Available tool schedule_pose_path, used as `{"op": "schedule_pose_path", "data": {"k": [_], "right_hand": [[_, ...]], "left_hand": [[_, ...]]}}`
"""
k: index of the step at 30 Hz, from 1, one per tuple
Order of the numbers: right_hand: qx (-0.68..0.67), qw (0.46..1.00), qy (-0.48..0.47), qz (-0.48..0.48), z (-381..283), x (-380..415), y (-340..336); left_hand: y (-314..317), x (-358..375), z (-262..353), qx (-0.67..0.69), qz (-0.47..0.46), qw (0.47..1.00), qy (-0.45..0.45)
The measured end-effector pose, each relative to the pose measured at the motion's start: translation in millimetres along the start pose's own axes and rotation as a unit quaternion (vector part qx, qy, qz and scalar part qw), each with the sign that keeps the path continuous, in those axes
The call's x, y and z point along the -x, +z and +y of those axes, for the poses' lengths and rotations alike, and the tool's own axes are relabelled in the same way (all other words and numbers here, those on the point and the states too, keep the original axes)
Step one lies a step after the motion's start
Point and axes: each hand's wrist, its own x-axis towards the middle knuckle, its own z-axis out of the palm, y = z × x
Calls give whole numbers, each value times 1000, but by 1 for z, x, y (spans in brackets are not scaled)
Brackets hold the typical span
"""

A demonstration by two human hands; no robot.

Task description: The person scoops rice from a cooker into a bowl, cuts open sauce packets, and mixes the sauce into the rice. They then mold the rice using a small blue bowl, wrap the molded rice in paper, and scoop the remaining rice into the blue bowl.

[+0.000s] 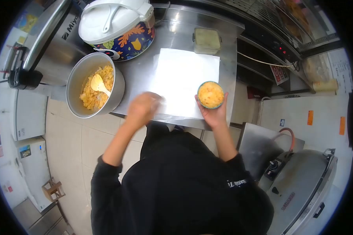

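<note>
My right hand (215, 113) is closed around a small bowl (211, 95) with a teal rim, filled with yellow rice, near the counter's right front edge. My left hand (143, 109) is smeared by motion near the front edge, between the pot and the paper, so its fingers cannot be made out. White paper sheets (184, 76) lie flat between my hands. To the left stands a deep metal pot (119, 88) holding more yellow rice (91, 98). A pale rice paddle (100, 85) rests on that rice.
A rice cooker (125, 41) with a white lid and leaf pattern stands behind the pot, beside a tall steel container (62, 43). A lidded square box (207, 40) sits on the steel counter (176, 25) behind the paper. A grey lidded appliance (302, 192) is at lower right.
</note>
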Motion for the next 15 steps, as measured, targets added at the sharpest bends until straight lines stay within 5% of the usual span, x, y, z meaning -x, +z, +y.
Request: {"op": "schedule_pose_path", "data": {"k": [1, 6, 7, 10, 13, 15], "right_hand": [[24, 1000, -4, 13, 1, -7, 6], [301, 931, -207, -22, -14, -36, 70], [450, 845, -288, -19, -12, -41, 71], [770, 469, -432, -15, 3, -49, 82], [876, 292, -377, -69, 36, -68, 26], [885, 291, -362, -45, 41, -70, 32]], "left_hand": [[19, 0, 7, -21, 12, 996, 88], [51, 13, 4, 1, -76, 995, 61], [50, 14, 3, 1, -78, 995, 65], [48, 15, 0, 10, -82, 994, 73], [48, 15, -10, 33, -84, 993, 80], [48, 16, -22, 50, -79, 992, 86]]}}
